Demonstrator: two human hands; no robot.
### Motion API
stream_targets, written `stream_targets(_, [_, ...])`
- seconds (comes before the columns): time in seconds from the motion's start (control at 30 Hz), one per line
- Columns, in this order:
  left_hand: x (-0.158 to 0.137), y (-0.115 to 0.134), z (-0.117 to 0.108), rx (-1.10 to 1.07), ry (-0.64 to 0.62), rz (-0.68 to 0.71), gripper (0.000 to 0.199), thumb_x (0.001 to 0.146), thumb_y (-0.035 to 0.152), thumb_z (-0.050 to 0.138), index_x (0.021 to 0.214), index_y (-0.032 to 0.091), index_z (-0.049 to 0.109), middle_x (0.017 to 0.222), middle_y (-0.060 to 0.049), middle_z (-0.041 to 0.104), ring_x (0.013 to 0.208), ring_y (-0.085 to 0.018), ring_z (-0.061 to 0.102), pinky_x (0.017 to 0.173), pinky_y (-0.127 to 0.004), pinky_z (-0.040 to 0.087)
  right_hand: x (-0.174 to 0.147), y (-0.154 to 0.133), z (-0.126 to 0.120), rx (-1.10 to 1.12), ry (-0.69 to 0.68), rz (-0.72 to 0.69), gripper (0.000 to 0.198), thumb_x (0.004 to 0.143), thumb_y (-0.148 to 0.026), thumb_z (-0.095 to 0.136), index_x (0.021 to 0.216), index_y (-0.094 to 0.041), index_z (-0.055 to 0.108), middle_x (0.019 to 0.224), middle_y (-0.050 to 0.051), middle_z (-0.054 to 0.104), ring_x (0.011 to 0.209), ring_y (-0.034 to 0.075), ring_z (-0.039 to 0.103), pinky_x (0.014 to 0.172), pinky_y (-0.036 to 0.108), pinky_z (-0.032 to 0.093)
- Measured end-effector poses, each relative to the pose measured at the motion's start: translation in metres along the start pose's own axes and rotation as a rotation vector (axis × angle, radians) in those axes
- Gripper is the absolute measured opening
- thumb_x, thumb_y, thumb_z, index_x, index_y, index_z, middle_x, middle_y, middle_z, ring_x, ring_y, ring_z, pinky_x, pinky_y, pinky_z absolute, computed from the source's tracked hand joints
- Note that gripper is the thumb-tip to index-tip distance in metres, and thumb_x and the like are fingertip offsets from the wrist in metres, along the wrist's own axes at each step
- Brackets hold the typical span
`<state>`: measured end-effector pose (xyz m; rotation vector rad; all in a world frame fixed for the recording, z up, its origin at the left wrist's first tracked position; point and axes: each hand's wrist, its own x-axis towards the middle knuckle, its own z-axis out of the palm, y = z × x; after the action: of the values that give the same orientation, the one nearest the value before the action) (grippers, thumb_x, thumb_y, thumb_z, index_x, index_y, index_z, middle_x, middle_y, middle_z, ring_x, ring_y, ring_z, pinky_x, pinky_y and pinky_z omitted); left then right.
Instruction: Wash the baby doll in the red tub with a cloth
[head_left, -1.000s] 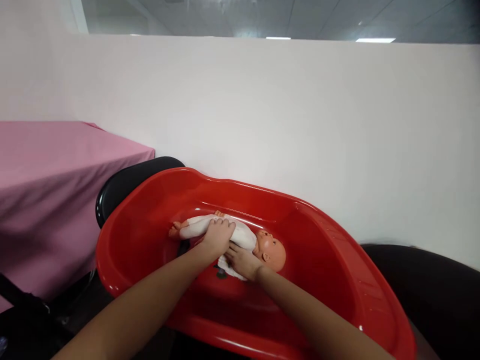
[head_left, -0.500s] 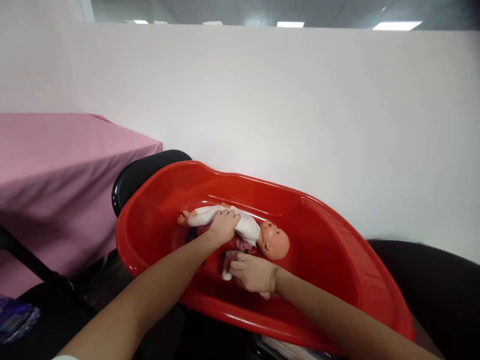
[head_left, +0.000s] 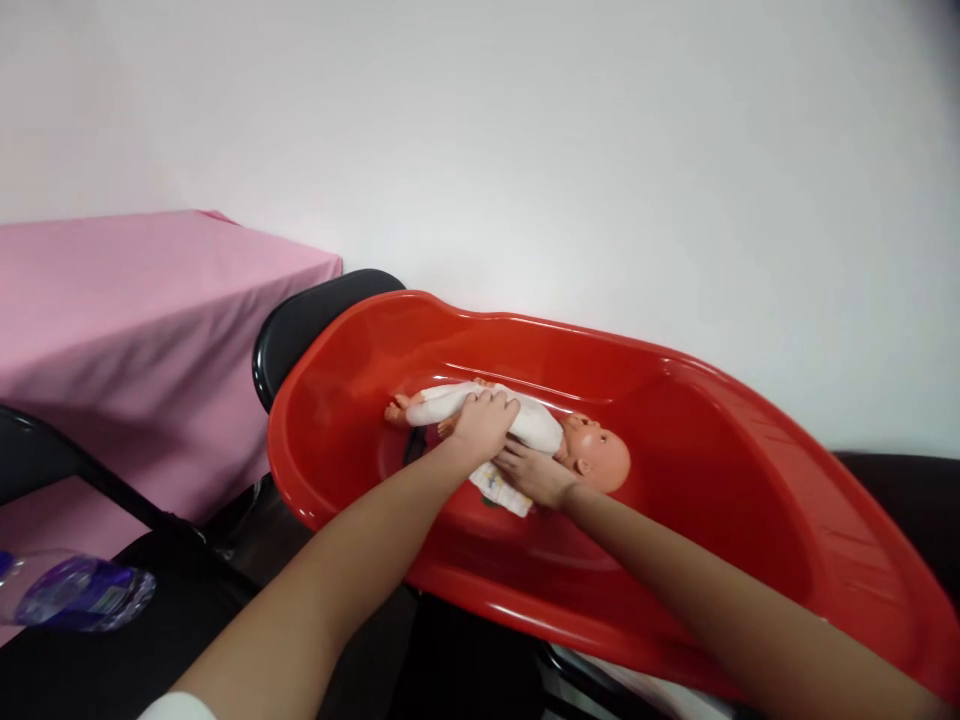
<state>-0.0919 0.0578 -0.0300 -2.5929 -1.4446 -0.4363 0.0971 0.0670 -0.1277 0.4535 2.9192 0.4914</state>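
Now our left hand (head_left: 484, 425) presses flat on the doll (head_left: 525, 432), steadying it mid-tub (head_left: 360, 330), while our right hand (head_left: 534, 475) fingers pinch the cloth (head_left: 501, 490) beneath.

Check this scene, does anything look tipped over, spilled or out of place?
One thing: the plastic bottle at far left lies on its side on the black chair seat. The red tub looks dry, with the doll lying inside.

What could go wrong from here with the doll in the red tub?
The red plastic tub sits tilted on black chairs, so pressing on the baby doll in white clothes might rock or slide it. The left hand lies flat on the doll, not gripping; the doll could roll. The white cloth under the right hand could bunch beneath the doll.
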Motion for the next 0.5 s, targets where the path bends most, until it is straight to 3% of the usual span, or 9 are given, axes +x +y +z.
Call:
stream_targets(0.17, [0.0, -0.004, 0.005, -0.008, 0.023, -0.006, 0.029, 0.103, 0.016, 0.051, 0.131, 0.016, 0.058, 0.129, -0.012, 0.069, 0.117, -0.031, 0.064, 0.096, -0.046, 0.051, -0.084, 0.019, -0.024, -0.146, 0.099, -0.02, 0.052, 0.087, 0.0, 0.042, 0.128, -0.004, 0.074, 0.144, 0.019, 0.068, 0.147, 0.03, 0.053, 0.13, 0.048, 0.042])
stream_targets(0.27, [0.0, -0.004, 0.006, 0.0, 0.026, 0.002, 0.03, 0.101, 0.015, 0.053, 0.131, 0.014, 0.059, 0.134, -0.014, 0.068, 0.118, -0.031, 0.064, 0.098, -0.046, 0.05, -0.118, 0.019, -0.042, -0.205, 0.143, -0.024, 0.051, 0.088, -0.002, 0.046, 0.134, -0.003, 0.07, 0.145, 0.017, 0.068, 0.146, 0.029, 0.053, 0.126, 0.048, 0.047])
stream_targets(0.4, [-0.001, -0.001, 0.004, 0.011, 0.039, 0.009, 0.03, 0.101, 0.015, 0.052, 0.13, 0.015, 0.061, 0.138, -0.014, 0.066, 0.118, -0.031, 0.063, 0.097, -0.047, 0.05, -0.133, 0.017, -0.05, -0.306, 0.152, -0.003, 0.056, 0.086, 0.0, 0.043, 0.136, -0.002, 0.067, 0.144, 0.017, 0.067, 0.142, 0.029, 0.055, 0.117, 0.047, 0.053])
stream_targets(0.5, [-0.001, 0.0, 0.003, 0.012, 0.031, 0.008, 0.029, 0.102, 0.015, 0.051, 0.128, 0.016, 0.062, 0.136, -0.014, 0.066, 0.118, -0.031, 0.063, 0.096, -0.046, 0.05, -0.121, 0.013, -0.044, -0.356, 0.142, -0.042, 0.049, 0.091, 0.0, 0.039, 0.128, -0.006, 0.071, 0.132, 0.017, 0.073, 0.125, 0.032, 0.065, 0.102, 0.049, 0.058])
